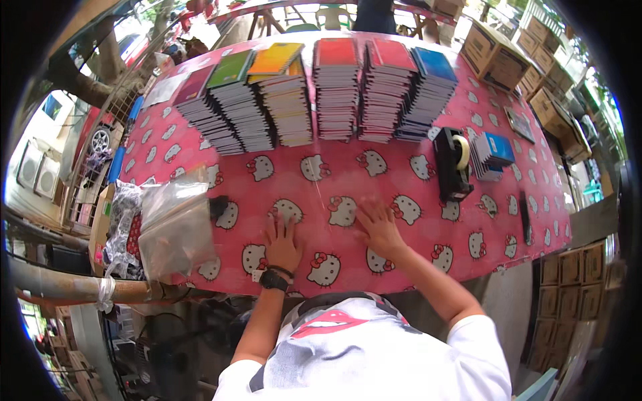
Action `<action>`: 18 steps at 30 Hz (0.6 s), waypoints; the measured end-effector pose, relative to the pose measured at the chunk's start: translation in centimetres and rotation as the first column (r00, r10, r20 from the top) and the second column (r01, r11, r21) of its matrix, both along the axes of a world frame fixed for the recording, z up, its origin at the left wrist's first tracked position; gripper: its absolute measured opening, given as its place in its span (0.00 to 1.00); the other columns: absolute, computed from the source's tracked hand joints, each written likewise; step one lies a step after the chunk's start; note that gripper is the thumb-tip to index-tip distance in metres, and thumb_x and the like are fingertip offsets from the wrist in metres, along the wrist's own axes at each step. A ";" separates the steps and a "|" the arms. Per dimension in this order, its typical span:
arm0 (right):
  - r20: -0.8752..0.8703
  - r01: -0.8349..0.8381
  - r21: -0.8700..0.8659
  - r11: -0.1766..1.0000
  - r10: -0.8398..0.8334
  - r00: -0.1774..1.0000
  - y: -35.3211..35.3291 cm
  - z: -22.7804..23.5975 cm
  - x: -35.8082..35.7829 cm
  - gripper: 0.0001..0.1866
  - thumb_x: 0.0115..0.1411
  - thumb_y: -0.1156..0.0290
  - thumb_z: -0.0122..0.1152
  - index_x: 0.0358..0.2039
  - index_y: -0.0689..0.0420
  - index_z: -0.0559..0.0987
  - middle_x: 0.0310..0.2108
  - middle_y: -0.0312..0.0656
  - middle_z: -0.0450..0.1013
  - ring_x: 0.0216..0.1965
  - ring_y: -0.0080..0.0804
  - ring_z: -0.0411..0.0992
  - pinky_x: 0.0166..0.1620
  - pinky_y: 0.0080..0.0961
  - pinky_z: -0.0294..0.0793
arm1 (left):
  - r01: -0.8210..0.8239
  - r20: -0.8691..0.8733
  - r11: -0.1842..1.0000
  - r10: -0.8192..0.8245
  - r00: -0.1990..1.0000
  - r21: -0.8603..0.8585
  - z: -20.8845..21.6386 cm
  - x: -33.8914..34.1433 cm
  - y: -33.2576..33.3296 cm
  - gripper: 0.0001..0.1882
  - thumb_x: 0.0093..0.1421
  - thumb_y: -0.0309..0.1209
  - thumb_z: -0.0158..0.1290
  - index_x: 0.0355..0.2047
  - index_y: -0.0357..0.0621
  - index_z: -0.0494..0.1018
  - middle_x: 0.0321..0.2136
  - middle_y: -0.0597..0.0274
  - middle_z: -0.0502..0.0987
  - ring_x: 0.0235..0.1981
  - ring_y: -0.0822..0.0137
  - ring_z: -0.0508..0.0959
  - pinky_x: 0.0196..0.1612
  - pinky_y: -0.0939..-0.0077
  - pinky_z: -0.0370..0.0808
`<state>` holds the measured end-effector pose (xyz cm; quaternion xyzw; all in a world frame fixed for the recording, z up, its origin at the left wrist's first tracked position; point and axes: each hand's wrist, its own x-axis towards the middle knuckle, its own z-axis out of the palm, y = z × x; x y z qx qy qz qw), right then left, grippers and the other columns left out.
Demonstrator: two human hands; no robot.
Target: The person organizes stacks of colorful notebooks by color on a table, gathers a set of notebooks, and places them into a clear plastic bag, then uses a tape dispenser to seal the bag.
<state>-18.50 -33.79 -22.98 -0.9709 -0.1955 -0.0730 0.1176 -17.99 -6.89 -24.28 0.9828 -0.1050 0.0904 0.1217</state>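
Observation:
Both my hands rest on a pink table cover [348, 257] patterned with white cat faces. My left hand [283, 246], with a dark watch at its wrist, lies palm down with fingers spread, holding nothing. To its right, my right hand [380, 230] is also flat and empty, fingers apart. Beyond them stand tall stacks of spiral notebooks: maroon [194, 90], green [231, 70], yellow [277, 59], red [336, 52], another red [390, 55] and blue [433, 65]. Clear plastic bags [175, 230] lie left of my left hand.
A black tape dispenser [452, 167] stands right of my hands, beside a short pile of small blue notebooks [496, 150]. A dark slim object [525, 217] lies near the right edge. Cardboard boxes [495, 53] sit at the back right. Crumpled plastic [124, 227] hangs at the left edge.

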 end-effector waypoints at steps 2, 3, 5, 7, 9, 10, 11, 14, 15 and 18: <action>-0.046 0.087 -0.006 0.996 -0.088 0.995 0.8 -1.2 -1.0 0.32 0.55 0.53 0.50 0.58 0.50 0.58 0.63 0.44 0.45 0.64 0.46 0.40 0.59 0.53 0.40 | 0.048 -0.085 0.995 -0.041 0.996 0.090 -0.2 0.1 1.7 0.32 0.55 0.47 0.46 0.58 0.51 0.55 0.61 0.56 0.51 0.62 0.50 0.48 0.57 0.39 0.47; -0.073 0.136 -0.008 0.991 -0.136 0.988 1.2 -1.7 -1.6 0.33 0.55 0.52 0.49 0.59 0.49 0.57 0.63 0.43 0.44 0.64 0.46 0.38 0.60 0.53 0.38 | 0.058 -0.110 0.996 -0.050 0.993 0.064 -0.2 0.2 2.5 0.33 0.55 0.48 0.46 0.58 0.51 0.55 0.61 0.56 0.50 0.62 0.49 0.48 0.57 0.39 0.45; -0.141 0.140 -0.031 0.990 -0.143 0.980 1.6 -1.2 -2.9 0.33 0.55 0.51 0.50 0.59 0.49 0.57 0.63 0.44 0.44 0.64 0.47 0.39 0.60 0.54 0.38 | 0.074 -0.161 0.997 -0.074 0.984 -0.002 0.0 -0.1 3.5 0.34 0.54 0.49 0.47 0.58 0.51 0.55 0.62 0.56 0.48 0.62 0.48 0.47 0.58 0.38 0.43; -0.160 0.178 -0.012 0.984 -0.178 0.971 1.9 -0.4 -3.5 0.34 0.54 0.51 0.50 0.59 0.50 0.57 0.63 0.44 0.44 0.64 0.48 0.39 0.59 0.55 0.38 | 0.054 -0.188 0.998 -0.048 0.981 0.029 1.0 -0.5 3.5 0.35 0.53 0.50 0.48 0.58 0.49 0.56 0.61 0.55 0.49 0.62 0.48 0.47 0.58 0.39 0.43; -0.143 0.215 0.058 0.975 -0.205 0.968 2.7 0.4 -3.3 0.33 0.54 0.51 0.51 0.59 0.50 0.58 0.63 0.45 0.43 0.64 0.49 0.40 0.59 0.55 0.37 | 0.060 -0.129 0.998 -0.062 0.990 -0.021 1.5 -0.3 3.4 0.35 0.53 0.50 0.48 0.57 0.47 0.56 0.61 0.55 0.51 0.62 0.48 0.48 0.58 0.38 0.44; -0.103 0.210 0.099 0.973 -0.200 0.974 3.4 1.1 -2.5 0.33 0.54 0.52 0.51 0.58 0.50 0.59 0.63 0.45 0.45 0.63 0.50 0.41 0.59 0.55 0.38 | 0.075 -0.057 0.994 -0.080 0.995 -0.083 1.7 0.0 3.1 0.35 0.53 0.50 0.48 0.57 0.46 0.56 0.60 0.54 0.52 0.61 0.48 0.49 0.57 0.38 0.44; -0.064 0.201 0.141 0.969 -0.193 0.979 4.3 1.9 -1.4 0.32 0.54 0.52 0.52 0.57 0.51 0.60 0.62 0.45 0.47 0.62 0.50 0.43 0.59 0.55 0.39 | 0.091 0.017 0.986 -0.090 0.996 -0.140 1.9 0.3 2.6 0.34 0.53 0.49 0.48 0.57 0.45 0.57 0.60 0.54 0.53 0.61 0.48 0.49 0.57 0.38 0.44; 0.014 0.154 0.256 0.955 -0.162 0.987 7.1 3.9 0.8 0.28 0.53 0.57 0.54 0.54 0.52 0.64 0.59 0.46 0.53 0.60 0.50 0.47 0.57 0.53 0.44 | 0.182 0.090 0.983 -0.184 0.979 0.026 3.3 2.1 -1.3 0.34 0.53 0.48 0.47 0.56 0.43 0.57 0.58 0.52 0.56 0.60 0.49 0.51 0.56 0.38 0.47; 0.060 0.126 0.295 0.947 -0.150 0.987 8.0 5.1 2.4 0.27 0.52 0.58 0.55 0.52 0.52 0.65 0.58 0.46 0.56 0.59 0.50 0.49 0.56 0.53 0.45 | 0.194 0.036 0.981 -0.194 0.980 -0.001 3.1 2.5 -1.7 0.33 0.54 0.49 0.45 0.57 0.45 0.57 0.59 0.52 0.54 0.61 0.50 0.50 0.56 0.39 0.48; 0.242 -0.022 0.339 0.941 -0.064 0.968 10.6 8.5 5.7 0.24 0.49 0.66 0.57 0.48 0.53 0.69 0.52 0.45 0.62 0.55 0.49 0.55 0.54 0.49 0.50 | 0.213 -0.043 0.976 -0.215 0.976 -0.054 -0.9 2.3 -1.5 0.32 0.55 0.49 0.44 0.58 0.48 0.56 0.60 0.52 0.52 0.61 0.51 0.50 0.56 0.39 0.50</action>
